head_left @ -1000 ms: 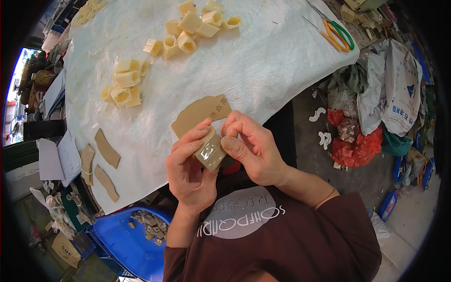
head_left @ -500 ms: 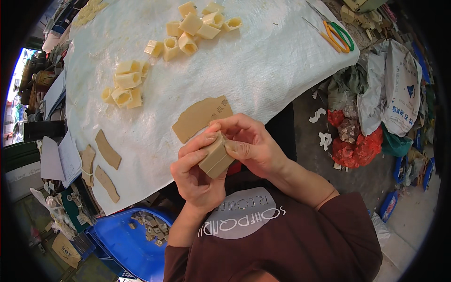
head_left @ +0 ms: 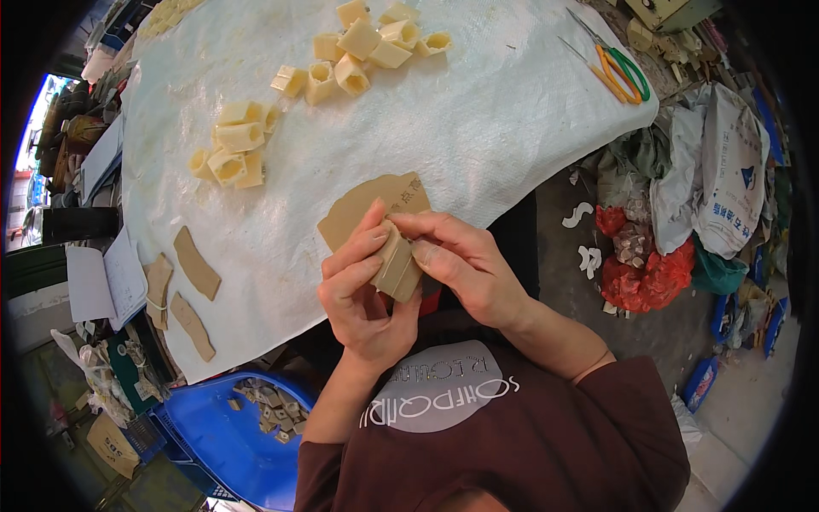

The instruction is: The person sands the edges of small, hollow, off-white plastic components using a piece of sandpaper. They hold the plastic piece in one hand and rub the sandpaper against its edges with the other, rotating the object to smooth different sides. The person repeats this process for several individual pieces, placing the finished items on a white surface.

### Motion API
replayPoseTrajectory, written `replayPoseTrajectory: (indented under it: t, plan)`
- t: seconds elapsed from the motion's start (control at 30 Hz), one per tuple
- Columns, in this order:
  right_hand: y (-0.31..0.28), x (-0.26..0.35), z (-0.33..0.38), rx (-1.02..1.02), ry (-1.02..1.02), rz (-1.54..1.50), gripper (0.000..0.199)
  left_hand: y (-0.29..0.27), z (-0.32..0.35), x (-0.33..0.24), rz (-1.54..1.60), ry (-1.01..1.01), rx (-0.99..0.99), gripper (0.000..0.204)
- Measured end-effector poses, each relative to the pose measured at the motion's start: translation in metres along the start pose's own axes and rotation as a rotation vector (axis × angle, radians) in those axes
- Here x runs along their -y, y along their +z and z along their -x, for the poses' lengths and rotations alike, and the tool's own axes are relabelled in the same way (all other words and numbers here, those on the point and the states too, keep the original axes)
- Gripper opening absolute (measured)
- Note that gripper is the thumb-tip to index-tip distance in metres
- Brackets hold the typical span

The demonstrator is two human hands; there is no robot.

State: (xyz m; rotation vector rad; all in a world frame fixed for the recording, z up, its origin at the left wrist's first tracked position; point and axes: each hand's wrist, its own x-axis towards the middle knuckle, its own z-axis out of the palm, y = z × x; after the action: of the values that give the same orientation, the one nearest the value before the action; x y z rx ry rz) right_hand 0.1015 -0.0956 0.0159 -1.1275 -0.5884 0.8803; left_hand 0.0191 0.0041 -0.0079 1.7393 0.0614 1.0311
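Between my hands, above the table's near edge, is a small tan block-like piece (head_left: 397, 271) with straight ridges along its side. My left hand (head_left: 363, 294) is closed around its left side and underside. The thumb and fingers of my right hand (head_left: 461, 264) pinch its upper right end, and the fingertips hide part of that end. Just beyond the hands a flat tan cardboard cutout (head_left: 341, 213) with a curved edge lies on the white sheet (head_left: 281, 239). Hollow cream-coloured pieces (head_left: 239, 136) sit in a cluster farther left.
More cream hollow pieces (head_left: 363, 38) are heaped at the far middle. Several narrow tan strips (head_left: 196, 264) lie at left. Scissors with orange and green handles (head_left: 623, 77) rest far right. A blue tub (head_left: 222, 444) holds small tan pieces, lower left. Bags (head_left: 725, 171) stand at right.
The tan piece is tilted more upright in my hands, and my left index finger has lifted from it. The whole view has shifted slightly.
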Motion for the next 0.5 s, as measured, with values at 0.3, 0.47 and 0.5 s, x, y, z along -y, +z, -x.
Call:
replayPoseTrajectory:
  t: [0.3,0.47,0.5]
  plan:
    - [-0.0003,-0.0042,-0.0008,-0.019,-0.066,0.128,0.032,0.0046,0.0034,0.0033,-0.018,0.024,-0.025,0.051]
    - [0.0052,-0.0062,0.0003,-0.064,-0.047,0.113,0.031,0.0028,0.0048,0.0031,-0.177,0.047,0.020,0.053]
    - [0.0047,-0.0089,0.0000,-0.061,-0.061,0.125,0.032,0.0028,0.0051,0.0035,-0.201,0.054,0.023,0.052]
